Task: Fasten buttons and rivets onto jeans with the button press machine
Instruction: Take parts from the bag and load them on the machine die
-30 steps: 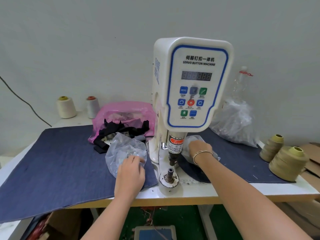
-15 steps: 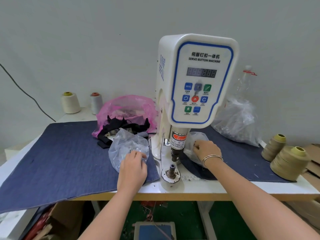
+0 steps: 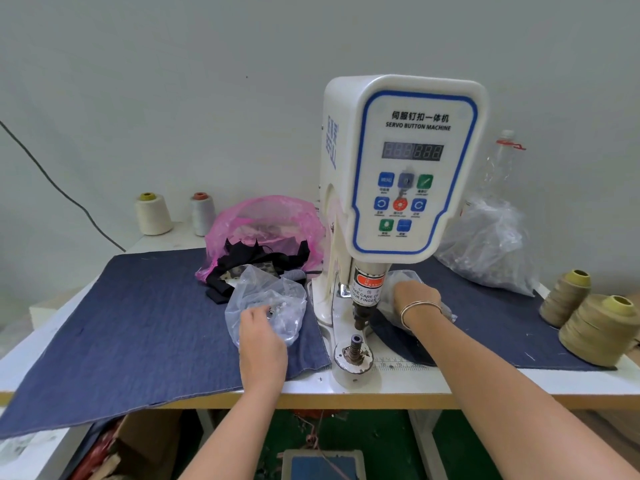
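Two clear plastic bags flank the button press machine, which stands upright at the front edge of the bench, its long axis vertical and its panel facing the person. The left hand pinches a small metal piece at the left bag; half a second ago its fingers lay flat there. The right hand, fingers curled into the right bag, has reached deeper; what it holds I cannot tell. Denim cloth covers the bench on both sides. Four thread cones stand on it: two at the back left corner, two at the right edge.
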A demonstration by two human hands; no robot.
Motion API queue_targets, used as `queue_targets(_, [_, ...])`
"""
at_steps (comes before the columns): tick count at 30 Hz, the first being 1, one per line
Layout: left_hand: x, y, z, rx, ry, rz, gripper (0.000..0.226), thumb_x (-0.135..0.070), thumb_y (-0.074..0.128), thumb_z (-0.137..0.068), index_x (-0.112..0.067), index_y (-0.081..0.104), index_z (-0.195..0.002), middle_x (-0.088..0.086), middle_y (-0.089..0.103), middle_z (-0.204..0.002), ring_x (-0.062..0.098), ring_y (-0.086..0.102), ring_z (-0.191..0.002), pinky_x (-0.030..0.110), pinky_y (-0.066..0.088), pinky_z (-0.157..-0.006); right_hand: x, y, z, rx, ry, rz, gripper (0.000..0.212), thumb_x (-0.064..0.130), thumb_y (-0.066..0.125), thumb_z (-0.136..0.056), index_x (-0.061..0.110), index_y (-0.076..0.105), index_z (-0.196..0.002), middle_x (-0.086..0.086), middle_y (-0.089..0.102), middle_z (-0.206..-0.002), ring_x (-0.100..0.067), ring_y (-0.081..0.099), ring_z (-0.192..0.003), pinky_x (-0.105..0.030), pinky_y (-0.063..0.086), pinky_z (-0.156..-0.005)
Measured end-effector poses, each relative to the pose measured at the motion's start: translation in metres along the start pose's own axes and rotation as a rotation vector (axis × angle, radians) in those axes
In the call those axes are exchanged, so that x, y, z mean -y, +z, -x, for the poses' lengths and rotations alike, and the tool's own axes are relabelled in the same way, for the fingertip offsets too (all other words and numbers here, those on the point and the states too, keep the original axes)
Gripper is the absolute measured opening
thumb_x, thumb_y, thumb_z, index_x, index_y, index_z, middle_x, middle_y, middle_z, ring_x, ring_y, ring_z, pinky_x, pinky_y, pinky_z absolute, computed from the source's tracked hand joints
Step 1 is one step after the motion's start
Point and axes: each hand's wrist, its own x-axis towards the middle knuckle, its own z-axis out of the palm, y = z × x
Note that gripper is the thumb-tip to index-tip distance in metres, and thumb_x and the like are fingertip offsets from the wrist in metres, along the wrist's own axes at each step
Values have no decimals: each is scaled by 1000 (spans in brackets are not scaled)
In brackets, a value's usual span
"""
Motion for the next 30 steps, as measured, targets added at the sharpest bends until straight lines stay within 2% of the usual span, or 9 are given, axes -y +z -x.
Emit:
queue_targets(3, [2,2,-1,-1,-7,-96,52,10,46,-88,-8,46,-136,8,47,-133,24,41,-123,35,42,-94,4,0,-6,-39,-16,-68,39,28,54,-88,10,55,-123,-13,60,-125,-38,57,-115,-39,46,-88])
queue_targets(5, [3,4,-1,20,10,-178,49,8,48,-89,-6,48,-136,8,51,-134,24,38,-124,34,38,-100,-1,1,-7,52,73,-148,48,33,54,-91,9,49,-133,-14,51,-135,-39,47,-125,-41,42,-96])
queue_targets(8, [7,5,-1,55,68,-240,43,7,46,-89,-6,56,-129,8,57,-129,25,39,-120,35,37,-99,-10,4,-14,112,186,-285,55,38,49,-96,8,39,-141,-13,37,-148,-31,32,-138,-37,27,-111])
queue_targets(10, [8,5,-3,70,80,-244,45,7,46,-88,-7,56,-129,8,58,-128,26,41,-120,36,37,-100,-15,13,-17,95,198,-318,55,38,44,-97,6,39,-141,-15,37,-148,-30,32,-138,-36,29,-111])
queue_targets(12, [8,6,-3,74,84,-246,46,7,47,-88,-8,56,-130,8,58,-129,25,41,-121,37,36,-102,-21,27,-21,-160,64,-312,39,32,42,-97,10,54,-127,-14,55,-130,-32,52,-120,-34,43,-87])
queue_targets(13, [8,6,-3,72,85,-241,46,7,47,-88,-9,55,-130,7,58,-129,24,41,-122,37,36,-102,-24,33,-22,-306,-28,-284,31,29,42,-97,13,60,-117,-12,61,-118,-31,58,-109,-33,42,-75])
queue_targets(15, [8,5,-2,68,90,-227,46,7,47,-87,-9,56,-130,8,58,-128,24,42,-122,36,37,-102,-28,41,-18,-417,-109,-286,26,29,42,-97,17,63,-107,-10,65,-108,-29,61,-99,-33,40,-69])
queue_targets(21, [7,5,-2,61,80,-213,46,8,48,-86,-9,57,-128,7,59,-127,23,43,-121,35,37,-101,-30,40,-20,-410,-130,-394,23,30,48,-94,18,65,-104,-8,65,-106,-28,61,-99,-31,41,-71])
queue_targets(30, [5,3,-1,68,79,-202,47,7,47,-86,-9,57,-129,6,59,-125,22,45,-119,34,39,-98,-30,39,-20,-400,-138,-386,25,30,45,-97,15,63,-106,-11,65,-107,-30,61,-100,-32,44,-76])
